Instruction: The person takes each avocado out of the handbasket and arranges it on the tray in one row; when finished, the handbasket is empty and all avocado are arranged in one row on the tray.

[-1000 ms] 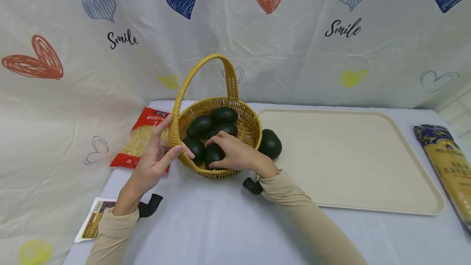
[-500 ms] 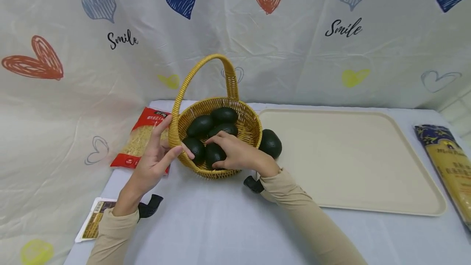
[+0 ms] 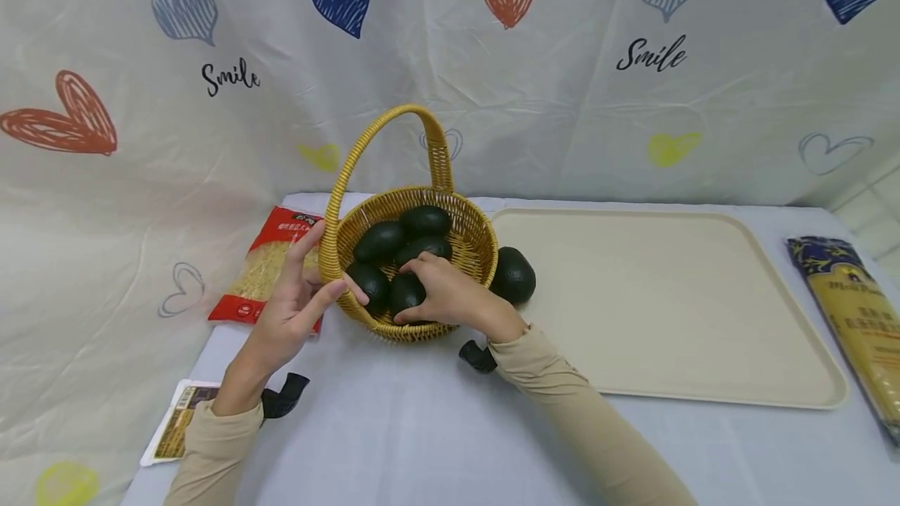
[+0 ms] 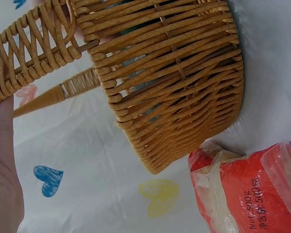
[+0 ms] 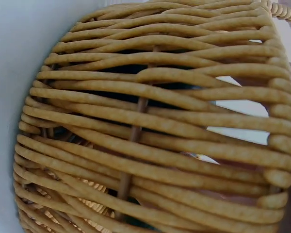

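Dark green skin shows under the right hand (image 3: pixel 443 295), whose curled fingers form a closed grip on the nearest dark green avocado (image 3: pixel 405 293) at the near side of the round woven wicker basket (image 3: pixel 478 244). That fruit sits inside the basket, not yet lifted. The left hand (image 3: pixel 291 307) steadies the basket's left rim, thumb hooked over the edge and straight fingers laid along the outer wall; its grip is a loose pinch on the rim.

Four more avocados lie in the basket behind the gripped one. One avocado (image 3: pixel 513 276) lies out on the bench just right of the basket, touching the wall or nearly so; I judge the unloading barely begun.

Right of the basket the flat cream plastic tray (image 3: pixel 668 311) offers wide open room. The basket's arched handle (image 3: pixel 383 139) stands over the far-left side, leaving the near rim free for lifting out. Left of the basket lies a red noodle packet (image 3: pixel 270 268), close to the left hand.
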`<state>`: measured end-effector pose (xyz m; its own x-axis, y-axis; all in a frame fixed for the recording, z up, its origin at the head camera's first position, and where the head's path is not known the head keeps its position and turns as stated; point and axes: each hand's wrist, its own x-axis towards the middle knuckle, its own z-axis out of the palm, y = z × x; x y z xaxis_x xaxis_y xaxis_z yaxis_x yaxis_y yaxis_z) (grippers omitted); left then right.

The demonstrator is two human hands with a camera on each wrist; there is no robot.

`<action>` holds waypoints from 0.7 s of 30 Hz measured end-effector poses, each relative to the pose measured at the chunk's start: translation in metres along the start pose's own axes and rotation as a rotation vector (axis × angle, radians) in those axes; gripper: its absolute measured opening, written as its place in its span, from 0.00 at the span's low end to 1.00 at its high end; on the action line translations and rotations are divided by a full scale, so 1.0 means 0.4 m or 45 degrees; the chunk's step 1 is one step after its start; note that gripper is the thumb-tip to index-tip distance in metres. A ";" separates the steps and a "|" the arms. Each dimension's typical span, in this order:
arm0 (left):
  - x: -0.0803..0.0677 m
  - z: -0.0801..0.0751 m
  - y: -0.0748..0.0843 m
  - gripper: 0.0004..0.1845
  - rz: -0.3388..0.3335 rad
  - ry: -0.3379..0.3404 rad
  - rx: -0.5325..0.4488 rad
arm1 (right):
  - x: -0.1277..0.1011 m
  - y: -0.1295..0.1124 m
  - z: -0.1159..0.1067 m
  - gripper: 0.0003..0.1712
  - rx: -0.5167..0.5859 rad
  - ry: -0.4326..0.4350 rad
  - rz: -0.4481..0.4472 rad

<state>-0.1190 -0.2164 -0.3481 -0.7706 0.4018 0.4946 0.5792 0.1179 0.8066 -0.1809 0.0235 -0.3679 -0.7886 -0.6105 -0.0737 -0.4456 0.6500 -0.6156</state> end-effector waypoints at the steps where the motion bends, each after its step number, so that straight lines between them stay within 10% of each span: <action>1: -0.001 0.000 0.000 0.45 -0.002 0.003 0.003 | 0.000 -0.001 0.001 0.40 0.000 -0.001 -0.001; 21: -0.001 0.002 0.000 0.45 0.017 -0.010 -0.008 | -0.027 0.024 -0.031 0.41 0.140 0.197 -0.213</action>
<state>-0.1182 -0.2159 -0.3485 -0.7608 0.4106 0.5026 0.5876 0.1069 0.8021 -0.1819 0.0418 -0.3633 -0.7668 -0.6235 0.1522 -0.5335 0.4873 -0.6913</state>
